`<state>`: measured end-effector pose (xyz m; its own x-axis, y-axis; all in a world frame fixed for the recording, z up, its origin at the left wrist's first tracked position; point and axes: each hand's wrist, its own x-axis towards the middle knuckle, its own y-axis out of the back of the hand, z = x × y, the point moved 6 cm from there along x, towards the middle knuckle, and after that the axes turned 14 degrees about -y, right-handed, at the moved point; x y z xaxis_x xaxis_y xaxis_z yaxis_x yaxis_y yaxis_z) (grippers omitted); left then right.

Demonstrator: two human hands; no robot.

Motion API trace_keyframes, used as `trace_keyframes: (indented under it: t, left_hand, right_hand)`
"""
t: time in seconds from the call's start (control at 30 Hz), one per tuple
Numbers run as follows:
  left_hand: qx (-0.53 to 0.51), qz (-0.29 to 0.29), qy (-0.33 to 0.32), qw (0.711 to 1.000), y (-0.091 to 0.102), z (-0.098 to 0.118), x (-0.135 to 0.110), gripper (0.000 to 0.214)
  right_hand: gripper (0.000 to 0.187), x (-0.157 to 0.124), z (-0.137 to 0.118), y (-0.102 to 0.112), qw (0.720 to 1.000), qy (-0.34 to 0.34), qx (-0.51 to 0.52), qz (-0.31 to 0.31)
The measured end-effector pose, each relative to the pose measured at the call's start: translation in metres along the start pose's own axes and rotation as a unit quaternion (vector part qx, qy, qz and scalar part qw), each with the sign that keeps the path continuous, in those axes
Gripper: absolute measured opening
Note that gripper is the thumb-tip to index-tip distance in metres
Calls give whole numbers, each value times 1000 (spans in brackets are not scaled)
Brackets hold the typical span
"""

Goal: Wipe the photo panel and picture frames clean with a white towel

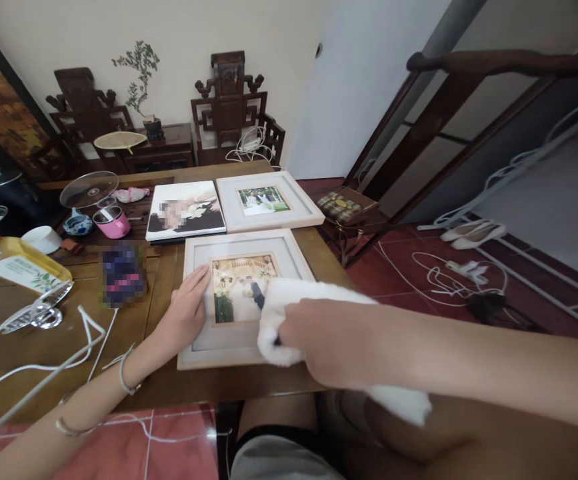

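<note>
A picture frame (196,357) with a pale wooden border and a wedding photo lies flat on the table near me. My left hand (186,310) rests on its left edge, fingers stretched out along the border. Closed round a fluffy white cloth (319,290) is my right hand (313,337), which presses the cloth over the right part of the frame. One end of the cloth hangs below my wrist, past the table edge. The right fingertips are hidden in the cloth. Behind lie a second frame (309,217) and a photo album (189,210) with a blurred cover.
On the wooden table (163,383) stand a pink mug (112,222), an oil bottle (29,267), a clear hair claw (39,310) and a dark blurred object (121,275) with a white cable. A dark wooden chair (433,127) holding a checked bag (346,205) stands to the right. Cables (449,277) lie on the floor.
</note>
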<state>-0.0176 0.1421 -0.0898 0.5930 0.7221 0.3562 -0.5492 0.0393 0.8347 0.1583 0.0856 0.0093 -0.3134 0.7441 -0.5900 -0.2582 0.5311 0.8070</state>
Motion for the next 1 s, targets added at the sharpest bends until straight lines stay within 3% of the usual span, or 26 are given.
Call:
trace_keyframes:
  t: [0.07, 0.13, 0.3, 0.47, 0.53, 0.63, 0.73, 0.83, 0.9, 1.0]
  left_hand:
    - [-2, -4, -5, 1000, -1, -1, -1, 63]
    - [-2, -1, -10, 1000, -1, -2, -2, 66]
    - [3, -4, -7, 1000, -4, -1, 1, 67]
    - [2, -3, 11, 1000, -4, 4, 6, 57]
    - [3, -3, 10, 1000, -4, 4, 6, 56]
    - [-1, -3, -2, 1000, -4, 3, 4, 60]
    - [-12, 4, -17, 1000, -4, 0, 0, 66]
    - [-11, 10, -20, 1000, -4, -4, -3, 66]
    - [-9, 11, -17, 1000, -4, -5, -3, 66]
    - [-12, 11, -15, 1000, -5, -4, -2, 68]
  right_hand:
    - [21, -10, -7, -6, 997, -8, -5, -72]
    - [25, -15, -12, -7, 996, -5, -6, -87]
    - [19, -8, -36, -6, 993, 93, 54, 50]
    - [7, 1, -65, -20, 974, 204, -25, 91]
    - [7, -1, -67, -20, 973, 208, -44, 92]
    - [11, -8, -57, -14, 976, 196, -88, 47]
    - [15, -12, -34, -7, 981, 141, -131, -14]
    - [20, -10, -12, -1, 989, 81, -110, -55]
    - [21, -9, -8, 1, 991, 71, -93, -61]
    - [19, -8, -16, -1, 991, 94, -89, -20]
